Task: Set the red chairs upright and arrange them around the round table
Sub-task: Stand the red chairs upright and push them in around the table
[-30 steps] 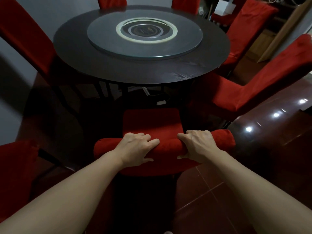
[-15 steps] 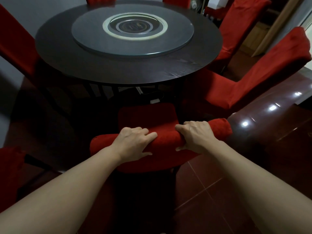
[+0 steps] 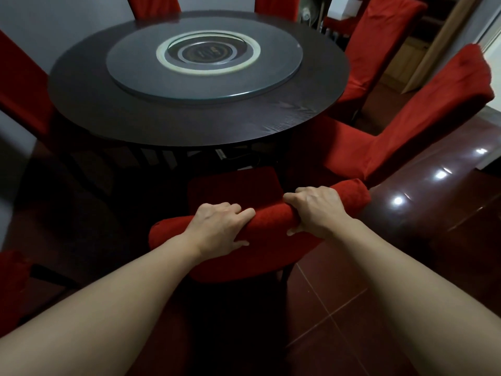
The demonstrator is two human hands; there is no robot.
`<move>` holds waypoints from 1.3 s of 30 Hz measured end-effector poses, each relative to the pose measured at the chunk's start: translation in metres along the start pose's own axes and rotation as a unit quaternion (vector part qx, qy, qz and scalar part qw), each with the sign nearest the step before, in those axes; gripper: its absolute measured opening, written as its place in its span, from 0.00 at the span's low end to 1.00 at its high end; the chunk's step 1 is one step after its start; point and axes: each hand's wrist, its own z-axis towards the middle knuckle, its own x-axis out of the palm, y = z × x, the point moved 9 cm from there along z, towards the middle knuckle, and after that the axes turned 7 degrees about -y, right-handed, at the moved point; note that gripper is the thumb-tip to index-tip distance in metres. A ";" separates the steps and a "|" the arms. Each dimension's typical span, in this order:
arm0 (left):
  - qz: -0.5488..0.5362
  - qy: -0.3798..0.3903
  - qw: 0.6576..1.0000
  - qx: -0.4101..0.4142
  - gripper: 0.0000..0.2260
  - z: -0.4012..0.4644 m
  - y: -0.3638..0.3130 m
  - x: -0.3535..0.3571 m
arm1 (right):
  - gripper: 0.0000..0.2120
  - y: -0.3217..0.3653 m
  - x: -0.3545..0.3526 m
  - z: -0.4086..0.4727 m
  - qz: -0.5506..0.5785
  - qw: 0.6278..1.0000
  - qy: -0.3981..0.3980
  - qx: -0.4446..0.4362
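Red chairs (image 3: 401,126) flank table (image 3: 135,115); hands grip chairback (image 3: 268,213).

One head-worn view looks forward and steeply down from just behind a chair (image 3: 260,221), close enough that both forearms fill the lower frame. It faces the table (image 3: 189,115) just beyond the chair, with more chairs ringing the table's far side and both flanks.

You're looking at a dark round table (image 3: 113,115) carrying a grey turntable (image 3: 273,66), while red chairs (image 3: 401,137) stand around it on the glossy reddish floor (image 3: 447,207).
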 end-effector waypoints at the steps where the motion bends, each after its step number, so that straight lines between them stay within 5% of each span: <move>1: 0.004 -0.001 1.000 -0.003 0.24 0.004 -0.001 0.000 | 0.29 -0.005 0.000 0.002 0.002 1.000 0.000 0.003; 15: -0.001 -0.023 1.000 -0.016 0.24 0.026 -0.025 0.013 | 0.28 -0.040 0.015 -0.005 0.017 0.999 -0.038 0.035; 27: -0.046 0.042 0.982 -0.178 0.27 0.005 -0.023 0.003 | 0.33 -0.022 0.006 -0.029 0.014 0.997 -0.046 0.056; 39: -0.089 0.062 0.942 -0.318 0.36 -0.106 0.035 -0.069 | 0.38 0.088 -0.049 -0.031 0.064 0.997 -0.022 -0.023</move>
